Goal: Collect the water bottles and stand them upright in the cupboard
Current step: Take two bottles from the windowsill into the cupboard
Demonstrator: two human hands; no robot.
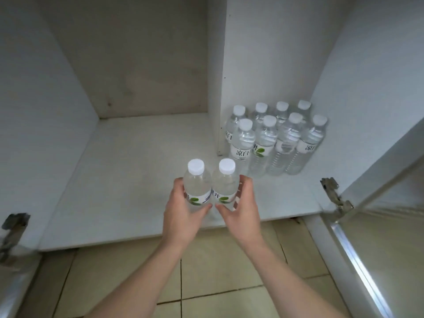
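Left hand (181,216) grips one upright bottle (197,182), right hand (241,214) grips another bottle (224,182) beside it, above the cupboard shelf's (128,180) front edge; eight bottles (273,138) stand by its right wall

Water bottles, clear with white caps: ten in all. Eight stand in a block (275,136) of two rows of four on the cupboard floor (137,161); two held upright, one (197,183) left, one (226,182) right. Hands: two, left (183,214) and right (243,212). Door hinges: two, one (335,196) right, one (12,232) left.
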